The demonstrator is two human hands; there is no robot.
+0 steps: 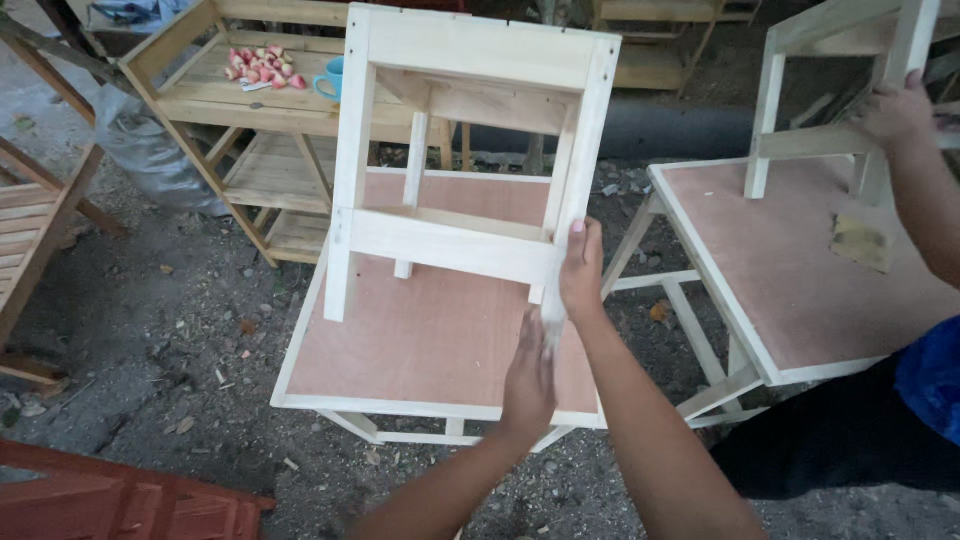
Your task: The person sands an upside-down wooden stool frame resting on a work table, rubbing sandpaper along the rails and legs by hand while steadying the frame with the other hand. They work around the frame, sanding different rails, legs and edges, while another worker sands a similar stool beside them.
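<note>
Nearest to us, our left hand point(530, 375) lies flat with fingers together against the lower end of a leg of the small stool point(465, 150), and our right hand point(581, 268) just above it is wrapped around that same leg. The stool is pale bare wood, tipped on its side on a bench point(400, 340) with a reddish plywood top and pale frame, its legs and crossbars facing us. To the right, another person's hand point(895, 110) grips a second pale frame point(850, 60) on a second bench point(780, 270), beside a scrap of sandpaper point(860, 243). Farther back, a slatted shelf unit point(230, 100) carries a blue cup point(331, 79), contents hidden, and pink-and-white pieces point(262, 66).
</note>
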